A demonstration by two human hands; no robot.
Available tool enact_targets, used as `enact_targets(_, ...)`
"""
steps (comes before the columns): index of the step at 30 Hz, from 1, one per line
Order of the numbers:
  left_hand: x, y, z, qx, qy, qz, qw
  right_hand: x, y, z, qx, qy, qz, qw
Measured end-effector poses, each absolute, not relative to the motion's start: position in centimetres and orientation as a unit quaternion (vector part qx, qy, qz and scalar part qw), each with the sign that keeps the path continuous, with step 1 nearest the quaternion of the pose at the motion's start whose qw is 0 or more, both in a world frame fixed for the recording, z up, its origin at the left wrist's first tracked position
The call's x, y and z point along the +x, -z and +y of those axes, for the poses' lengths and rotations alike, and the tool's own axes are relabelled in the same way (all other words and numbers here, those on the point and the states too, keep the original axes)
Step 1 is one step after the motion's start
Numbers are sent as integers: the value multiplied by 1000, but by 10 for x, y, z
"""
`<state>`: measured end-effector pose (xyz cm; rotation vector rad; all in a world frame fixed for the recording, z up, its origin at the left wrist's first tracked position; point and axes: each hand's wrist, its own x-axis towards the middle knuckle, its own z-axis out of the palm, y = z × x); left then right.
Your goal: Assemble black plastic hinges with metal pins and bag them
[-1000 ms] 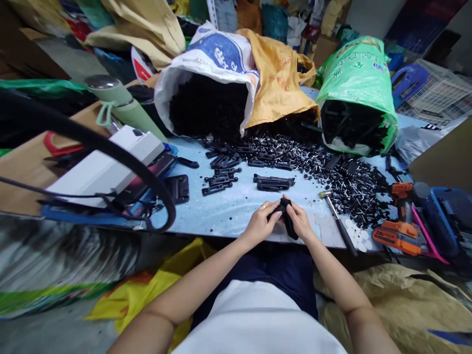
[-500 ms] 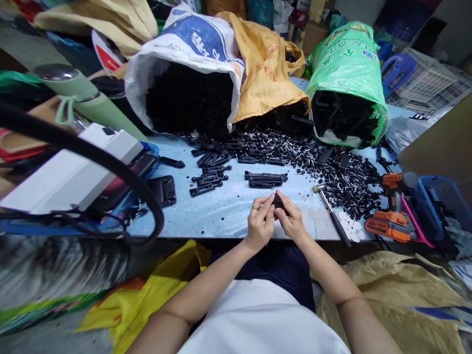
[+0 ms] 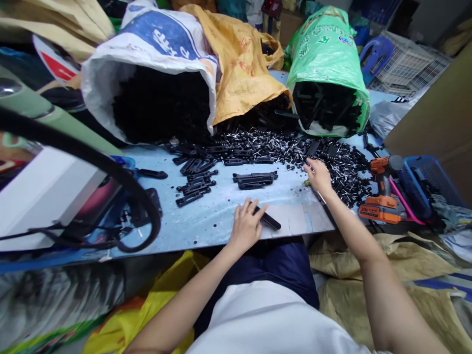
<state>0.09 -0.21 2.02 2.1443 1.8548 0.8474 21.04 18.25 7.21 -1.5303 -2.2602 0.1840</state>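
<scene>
On the blue work surface lies a flat black plastic bar (image 3: 271, 220), slanting down to the right. My left hand (image 3: 246, 225) rests over its upper end with the fingers spread, touching but not gripping it. Farther right, my right hand (image 3: 319, 176) is at the near edge of a heap of small black parts and silvery pins (image 3: 346, 182). Its fingers are apart, and nothing shows in them. Under my right wrist lies a hammer (image 3: 326, 209), partly covered by the forearm. A black assembled piece (image 3: 255, 180) sits in front of both hands.
Several black link pieces (image 3: 195, 187) lie at left. Behind stand a white sack (image 3: 99, 73), an orange sack (image 3: 239, 73) and a green sack (image 3: 324, 54), with black parts inside. At right are an orange drill (image 3: 381, 206) and a blue basket (image 3: 431, 167). A black curved tube (image 3: 121, 184) crosses the left.
My hands, together around a small black part before, have separated. The left now lies on the bar on the surface; the right has moved forward and right to the heap. The view has shifted.
</scene>
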Motion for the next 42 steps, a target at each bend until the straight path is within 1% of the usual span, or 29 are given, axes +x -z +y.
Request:
enact_targets(3,-6,-27,11,839,-147,516,93,238,-83,230,-617,9,-766,180)
enact_targets(6,-7,-32,20,852,-85,512,63,251,-87,260,-658,42,-740,136)
enact_targets(11,-5,-36,18,839,-51,541,29,253,-94,296,-678,78,-728,63)
enact_targets(16,-4,-34,15,835,-43,548,25,251,-103,335,-628,104,-771,-37)
enact_targets(18,-4,-32,14,832,-40,552,22,253,-105,343,-621,100,-775,-58)
enact_targets(24,-7,-24,11,826,-27,563,25,274,-115,335,-612,125,-779,-48)
enact_targets(28,-8,-21,9,821,-31,569,29,282,-119,327,-604,130,-783,-66)
enact_targets(31,-6,-22,9,817,-43,575,27,275,-116,332,-618,121,-774,-74)
enact_targets(36,-4,-20,9,807,-52,588,25,255,-106,343,-627,98,-771,-53)
enact_targets(39,-6,-16,8,799,-90,592,43,255,-107,342,-628,88,-773,-25)
enact_targets(42,-11,-13,6,788,-192,580,70,265,-118,330,-630,104,-769,14)
